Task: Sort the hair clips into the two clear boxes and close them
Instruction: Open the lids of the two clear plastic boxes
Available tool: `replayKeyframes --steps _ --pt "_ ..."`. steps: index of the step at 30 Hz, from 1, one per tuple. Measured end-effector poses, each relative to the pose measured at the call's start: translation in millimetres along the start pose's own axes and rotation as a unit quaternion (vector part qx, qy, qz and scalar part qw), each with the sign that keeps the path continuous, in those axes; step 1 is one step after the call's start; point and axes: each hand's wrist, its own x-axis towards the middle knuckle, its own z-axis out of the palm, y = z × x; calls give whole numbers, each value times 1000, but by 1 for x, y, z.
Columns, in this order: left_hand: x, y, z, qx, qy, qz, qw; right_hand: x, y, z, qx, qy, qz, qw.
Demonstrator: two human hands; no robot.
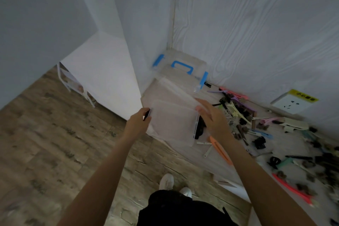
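At the left end of the counter (185, 154), in the corner formed by the white wood-grain wall (256, 24), the near clear box (172, 124) is held between both hands. Behind it, against the corner, a second clear box (183, 68) with blue handle and latches is seen closed and untouched.

The near clear box is judged light, thin-walled and somewhat flexible, with smooth plastic that may slip; its lid appears to lie on top, and whether it is latched cannot be told. A hold at the two short ends, near the dark latches, is judged soundest. Dark contents are visible through its right end.

The left hand (138, 119) is curled at the box's left end, fingers on the dark latch. The right hand (211, 115) lies across the right end with fingers fairly straight and spread, pressing rather than gripping.

To the right, the hair clips (238, 104) are scattered loosely across the counter, well along to the far right; they are judged light, stiff and springy, best pinched at the middle. An orange clip (218, 148) lies just beside the box, under the right forearm, and could be swept off. A wall socket (291, 103) with a yellow label sits low on the wall behind the clips. The picture is blurred at the right.
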Motion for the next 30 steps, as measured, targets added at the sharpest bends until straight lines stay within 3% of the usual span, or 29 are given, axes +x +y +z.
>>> replayKeyframes --steps 3,6,9,13,17,20,22,24,27,30 --pt "-11 -7 -9 85 105 40 990 -3 9 3 21 4 25 999" --pt "-25 -23 -32 52 235 60 969 -7 15 13 64 -17 73 995" --pt "-43 -36 -58 -10 300 57 952 -14 9 24 43 -48 71 995" --pt "-55 -37 -76 -103 313 22 944 -23 18 46 -45 -100 57 992" --pt "-45 -31 -73 -109 288 39 951 -22 27 69 -210 -199 86 953" --pt "-29 -19 -59 -122 261 44 956 -22 38 81 -228 -254 71 937" --pt "-19 -11 -47 -109 238 42 964 -23 38 80 -163 -208 98 959" --pt "-11 -3 -37 -99 212 35 972 -21 35 71 -69 -92 182 977" --pt "-3 8 -21 -80 168 36 982 -11 26 52 98 31 296 950" --pt "9 12 -10 -62 109 18 992 2 21 42 253 46 341 904"
